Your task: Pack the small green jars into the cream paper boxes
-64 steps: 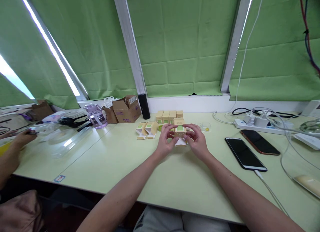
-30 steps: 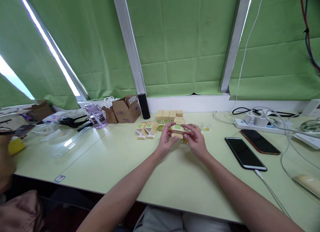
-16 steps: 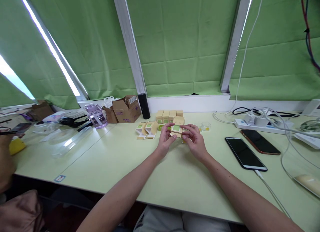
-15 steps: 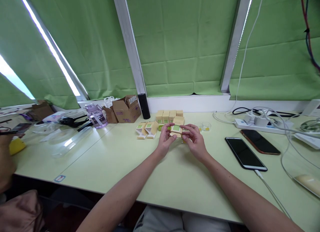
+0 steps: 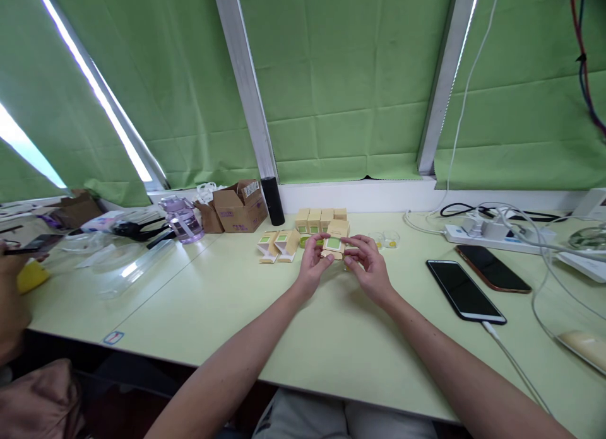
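Well inside the near table edge (image 5: 341, 393), both hands (image 5: 311, 270) (image 5: 374, 272) grasp a small box (image 5: 334, 244), more boxes (image 5: 314, 220) just beyond.

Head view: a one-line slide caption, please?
Left hand and right hand hold a small carton at a cluttered table.

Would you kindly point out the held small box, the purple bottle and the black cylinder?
Small box (image 5: 334, 243), head view: its green square.
Purple bottle (image 5: 182, 222), head view: its middle.
Black cylinder (image 5: 273, 201), head view: its side.

Pale table (image 5: 199, 313) | small cartons (image 5: 314, 221) | cardboard box (image 5: 239, 213) | lilac bottle (image 5: 182, 220) | two phones (image 5: 465, 291) | power strip (image 5: 495, 241)
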